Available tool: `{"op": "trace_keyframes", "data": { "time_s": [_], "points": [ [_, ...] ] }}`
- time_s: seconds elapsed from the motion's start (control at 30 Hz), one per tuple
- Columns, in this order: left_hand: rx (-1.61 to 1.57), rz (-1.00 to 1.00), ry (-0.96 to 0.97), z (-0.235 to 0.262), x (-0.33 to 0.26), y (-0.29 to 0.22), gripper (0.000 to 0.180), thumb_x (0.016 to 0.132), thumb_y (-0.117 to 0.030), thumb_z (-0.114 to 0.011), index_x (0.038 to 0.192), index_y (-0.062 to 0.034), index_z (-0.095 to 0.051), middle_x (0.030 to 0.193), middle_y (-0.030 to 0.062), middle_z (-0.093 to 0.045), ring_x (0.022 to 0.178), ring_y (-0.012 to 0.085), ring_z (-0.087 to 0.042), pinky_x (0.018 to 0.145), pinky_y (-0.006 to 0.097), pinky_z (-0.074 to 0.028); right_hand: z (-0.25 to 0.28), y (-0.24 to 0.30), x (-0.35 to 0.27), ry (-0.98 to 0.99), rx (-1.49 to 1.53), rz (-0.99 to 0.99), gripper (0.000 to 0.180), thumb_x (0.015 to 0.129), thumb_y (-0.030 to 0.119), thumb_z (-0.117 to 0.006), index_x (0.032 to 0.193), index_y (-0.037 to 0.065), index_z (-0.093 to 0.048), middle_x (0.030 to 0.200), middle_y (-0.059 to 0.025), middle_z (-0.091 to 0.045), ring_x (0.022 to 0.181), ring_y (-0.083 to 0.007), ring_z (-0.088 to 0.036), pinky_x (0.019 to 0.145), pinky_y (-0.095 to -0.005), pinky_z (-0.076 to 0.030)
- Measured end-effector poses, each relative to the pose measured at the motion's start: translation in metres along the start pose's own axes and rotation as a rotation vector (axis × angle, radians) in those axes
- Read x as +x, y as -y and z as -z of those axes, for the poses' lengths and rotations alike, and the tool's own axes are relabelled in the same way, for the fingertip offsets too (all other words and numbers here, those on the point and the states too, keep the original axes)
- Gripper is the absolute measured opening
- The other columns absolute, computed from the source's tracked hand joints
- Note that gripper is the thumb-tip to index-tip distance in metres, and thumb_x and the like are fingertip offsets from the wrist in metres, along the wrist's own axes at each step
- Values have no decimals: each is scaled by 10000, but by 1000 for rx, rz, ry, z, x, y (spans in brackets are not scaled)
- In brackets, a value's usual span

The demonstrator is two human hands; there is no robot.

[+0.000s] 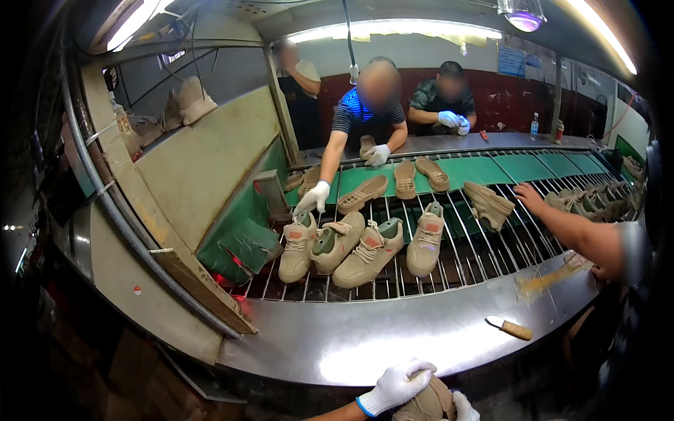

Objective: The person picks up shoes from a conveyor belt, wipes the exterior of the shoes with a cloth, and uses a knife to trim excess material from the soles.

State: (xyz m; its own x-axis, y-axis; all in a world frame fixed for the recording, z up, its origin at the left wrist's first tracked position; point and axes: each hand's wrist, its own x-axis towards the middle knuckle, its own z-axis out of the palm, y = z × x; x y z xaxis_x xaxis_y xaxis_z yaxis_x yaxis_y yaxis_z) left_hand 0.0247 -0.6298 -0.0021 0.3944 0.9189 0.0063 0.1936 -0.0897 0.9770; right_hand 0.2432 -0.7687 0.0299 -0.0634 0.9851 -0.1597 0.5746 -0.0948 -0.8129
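My left hand, in a white glove with a blue cuff edge, is closed on a beige shoe at the lower edge of the view. At the shoe's other side is my right hand, also white-gloved, its fingers curled against it; the frame's edge cuts it off. Both hands hold the shoe in front of the metal ledge. Beyond the ledge, several beige sneakers, including a laced one, lie on the metal rods of a rack.
A wooden-handled knife lies on the ledge. Loose soles rest farther back near green panels. Across the rack a co-worker's gloved hand reaches over the sneakers. Another person's bare arm extends in from the right. A wooden-edged panel bounds the left.
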Motion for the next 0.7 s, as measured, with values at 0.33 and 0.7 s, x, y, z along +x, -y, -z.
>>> {"op": "trace_keyframes", "data": {
  "time_s": [0.33,0.7],
  "points": [
    [55,-18,31,4,8,0,286,1028,-262,-639,1190,-58,-758,1148,121,-751,1071,245,-731,970,345,-566,-27,-134,56,-51,1,82,514,1018,281,-669,1453,12,-620,1127,-198,-737,961,-447,-696,860,-505,-553],
    [-11,-52,23,4,11,3,289,1028,-268,-639,1185,-56,-758,1158,123,-752,1094,241,-729,989,340,-560,81,49,35,-405,226,569,599,880,60,-744,1454,9,-580,1335,-162,-632,1216,-309,-631,1024,-416,-527]
  ]
}}
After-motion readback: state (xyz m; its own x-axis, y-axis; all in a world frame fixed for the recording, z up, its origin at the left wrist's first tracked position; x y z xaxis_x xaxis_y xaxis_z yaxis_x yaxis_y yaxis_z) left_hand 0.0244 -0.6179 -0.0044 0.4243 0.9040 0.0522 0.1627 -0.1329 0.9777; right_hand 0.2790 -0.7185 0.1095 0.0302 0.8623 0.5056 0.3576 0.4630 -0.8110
